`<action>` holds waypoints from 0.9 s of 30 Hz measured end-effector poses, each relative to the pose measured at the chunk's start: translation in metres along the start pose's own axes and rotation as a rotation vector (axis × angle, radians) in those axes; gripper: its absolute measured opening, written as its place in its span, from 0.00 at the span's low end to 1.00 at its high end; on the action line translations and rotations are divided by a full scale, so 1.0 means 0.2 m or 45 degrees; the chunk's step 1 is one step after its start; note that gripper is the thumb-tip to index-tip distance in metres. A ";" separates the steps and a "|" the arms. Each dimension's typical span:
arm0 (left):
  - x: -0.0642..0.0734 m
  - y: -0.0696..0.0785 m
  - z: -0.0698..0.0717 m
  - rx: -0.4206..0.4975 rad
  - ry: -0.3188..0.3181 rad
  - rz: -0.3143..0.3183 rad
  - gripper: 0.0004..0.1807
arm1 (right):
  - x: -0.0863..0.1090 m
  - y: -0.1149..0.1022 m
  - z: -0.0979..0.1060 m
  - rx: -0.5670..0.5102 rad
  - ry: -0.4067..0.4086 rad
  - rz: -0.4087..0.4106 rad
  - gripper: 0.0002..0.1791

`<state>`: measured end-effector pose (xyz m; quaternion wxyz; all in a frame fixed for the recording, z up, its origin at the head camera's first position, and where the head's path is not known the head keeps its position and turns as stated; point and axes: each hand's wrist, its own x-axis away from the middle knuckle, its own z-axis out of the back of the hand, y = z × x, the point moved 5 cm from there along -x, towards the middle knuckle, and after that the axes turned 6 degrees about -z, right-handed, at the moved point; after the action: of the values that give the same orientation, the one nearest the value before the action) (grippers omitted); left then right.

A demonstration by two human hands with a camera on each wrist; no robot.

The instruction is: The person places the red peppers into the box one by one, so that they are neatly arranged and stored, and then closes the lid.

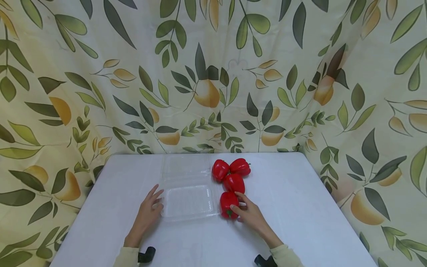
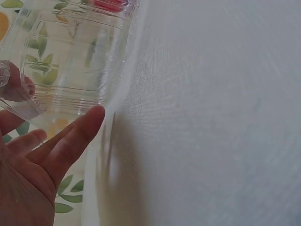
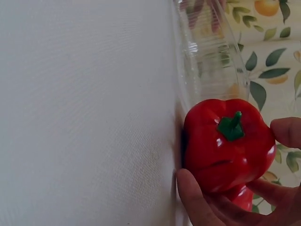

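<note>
A clear plastic clamshell container point(image 1: 188, 202) lies with its lid point(image 1: 186, 165) folded back on the white table. At its left side is my left hand point(image 1: 148, 211), fingers loosely extended and fingertips at the plastic edge. In the left wrist view, part of this hand point(image 2: 51, 160) shows through the clear rim. My right hand point(image 1: 250, 215) holds a red bell pepper point(image 1: 228, 204) with a green stem, thumb and fingers set around its sides. The right wrist view shows that pepper point(image 3: 230, 146) close beside the container wall point(image 3: 207, 56), low at the table surface.
Three more red bell peppers stand beyond the held one: one just behind it point(image 1: 234, 183), one at the back left point(image 1: 220, 170) and one at the back right point(image 1: 240, 167). A leaf-and-fruit patterned curtain point(image 1: 207, 122) hangs behind the white table point(image 1: 293, 193).
</note>
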<state>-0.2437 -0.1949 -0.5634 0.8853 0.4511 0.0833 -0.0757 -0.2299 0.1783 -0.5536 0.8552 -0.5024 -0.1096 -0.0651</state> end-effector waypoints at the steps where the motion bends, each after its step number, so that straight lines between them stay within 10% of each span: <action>1: 0.00 0.00 0.00 -0.004 0.005 -0.004 0.27 | 0.00 0.00 0.00 -0.002 0.001 -0.003 0.42; 27: -0.01 0.01 0.00 -0.020 0.052 -0.062 0.27 | 0.01 -0.01 0.01 -0.033 0.050 -0.035 0.42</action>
<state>-0.2445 -0.1932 -0.5622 0.8849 0.4434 0.1127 -0.0873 -0.2281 0.1795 -0.5498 0.8496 -0.5106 -0.0989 -0.0879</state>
